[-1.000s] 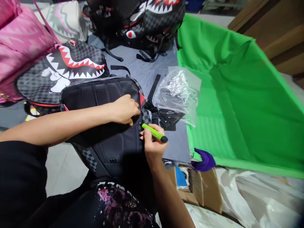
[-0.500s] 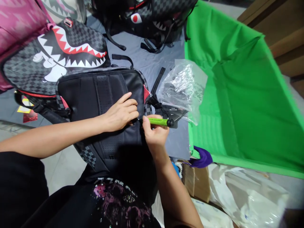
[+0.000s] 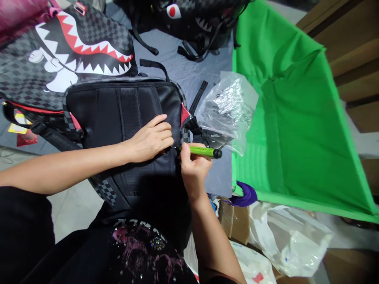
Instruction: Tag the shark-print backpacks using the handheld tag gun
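A black backpack [image 3: 109, 106] with grey checkered sides lies with its padded back panel facing up. Across that panel rests my left hand [image 3: 151, 138], its fingers curled and closed on the black fabric beside a seam; the thumb is mostly hidden. My right hand [image 3: 195, 161], at the bag's right edge, grips a slim green pen-shaped tool [image 3: 204, 151] with a black end cap. The tool's thin tip points left at the seam, close to my left fingertips. Whether the tip touches the fabric I cannot tell.
A checkered backpack with a shark-mouth print [image 3: 97, 51] lies at the left, and another dark backpack [image 3: 189, 19] at the back. A clear plastic bag [image 3: 231, 106] sits beside the right hand. Farther right stands a green fabric bin [image 3: 302, 118]; white plastic bags [image 3: 287, 236] lie below it.
The view has shifted slightly. My right hand and the green tool have moved a little to the right, away from my left fingertips. My left hand stays on the backpack.
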Tool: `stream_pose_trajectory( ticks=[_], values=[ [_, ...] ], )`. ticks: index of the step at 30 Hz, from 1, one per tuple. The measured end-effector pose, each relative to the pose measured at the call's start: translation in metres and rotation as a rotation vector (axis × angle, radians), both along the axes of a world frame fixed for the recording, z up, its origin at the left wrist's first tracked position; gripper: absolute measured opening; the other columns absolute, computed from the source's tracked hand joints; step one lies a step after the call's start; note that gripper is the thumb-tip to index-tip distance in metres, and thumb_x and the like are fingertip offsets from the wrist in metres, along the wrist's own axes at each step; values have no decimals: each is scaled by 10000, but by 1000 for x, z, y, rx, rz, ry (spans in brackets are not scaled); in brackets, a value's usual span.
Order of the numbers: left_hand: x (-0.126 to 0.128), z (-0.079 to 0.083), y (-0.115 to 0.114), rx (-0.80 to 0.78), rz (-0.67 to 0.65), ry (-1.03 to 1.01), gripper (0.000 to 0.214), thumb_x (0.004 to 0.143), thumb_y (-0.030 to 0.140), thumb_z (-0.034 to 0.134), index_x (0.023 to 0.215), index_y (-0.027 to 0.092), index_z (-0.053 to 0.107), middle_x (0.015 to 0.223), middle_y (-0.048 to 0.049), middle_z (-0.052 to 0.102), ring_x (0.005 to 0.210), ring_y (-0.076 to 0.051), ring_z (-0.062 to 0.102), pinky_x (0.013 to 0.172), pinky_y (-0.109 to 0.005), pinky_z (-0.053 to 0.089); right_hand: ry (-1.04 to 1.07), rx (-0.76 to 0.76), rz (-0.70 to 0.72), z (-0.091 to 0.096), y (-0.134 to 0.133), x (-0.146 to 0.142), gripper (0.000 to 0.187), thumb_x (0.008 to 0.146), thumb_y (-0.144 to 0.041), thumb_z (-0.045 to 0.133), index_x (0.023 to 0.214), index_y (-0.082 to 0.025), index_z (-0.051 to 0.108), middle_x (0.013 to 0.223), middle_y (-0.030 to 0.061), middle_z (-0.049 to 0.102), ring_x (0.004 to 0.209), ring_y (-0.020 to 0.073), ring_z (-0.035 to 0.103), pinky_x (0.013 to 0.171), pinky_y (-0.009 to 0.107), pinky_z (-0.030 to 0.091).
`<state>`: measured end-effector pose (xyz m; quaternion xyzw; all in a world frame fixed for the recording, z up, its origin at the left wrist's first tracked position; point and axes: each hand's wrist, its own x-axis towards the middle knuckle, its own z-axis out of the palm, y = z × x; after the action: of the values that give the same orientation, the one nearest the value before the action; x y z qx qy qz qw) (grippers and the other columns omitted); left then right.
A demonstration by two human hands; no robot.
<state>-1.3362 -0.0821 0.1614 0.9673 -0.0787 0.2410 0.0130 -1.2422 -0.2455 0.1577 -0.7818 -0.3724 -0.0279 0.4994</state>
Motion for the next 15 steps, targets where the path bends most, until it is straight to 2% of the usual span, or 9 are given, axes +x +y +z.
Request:
stream_pose_trajectory(
  ticks=[9,15],
  values=[
    [2,-1,0,27,21,14,270,968,163,381,851,213,619,894,-9,633,1085,-174,559,1212,-429,281,2,-117,56,7,4,9,284,946,-392,560,762,-178,581,605,-18,557,499,107,508,494,244,398],
    [3,0,0,-83,5,45,294,971,149,356,832,212,607,883,-9,610,1083,-167,557,1206,-441,290,-11,-154,64,8,6,12,323,945,-408,562,709,-187,569,570,-22,527,479,104,476,489,259,363]
  ],
)
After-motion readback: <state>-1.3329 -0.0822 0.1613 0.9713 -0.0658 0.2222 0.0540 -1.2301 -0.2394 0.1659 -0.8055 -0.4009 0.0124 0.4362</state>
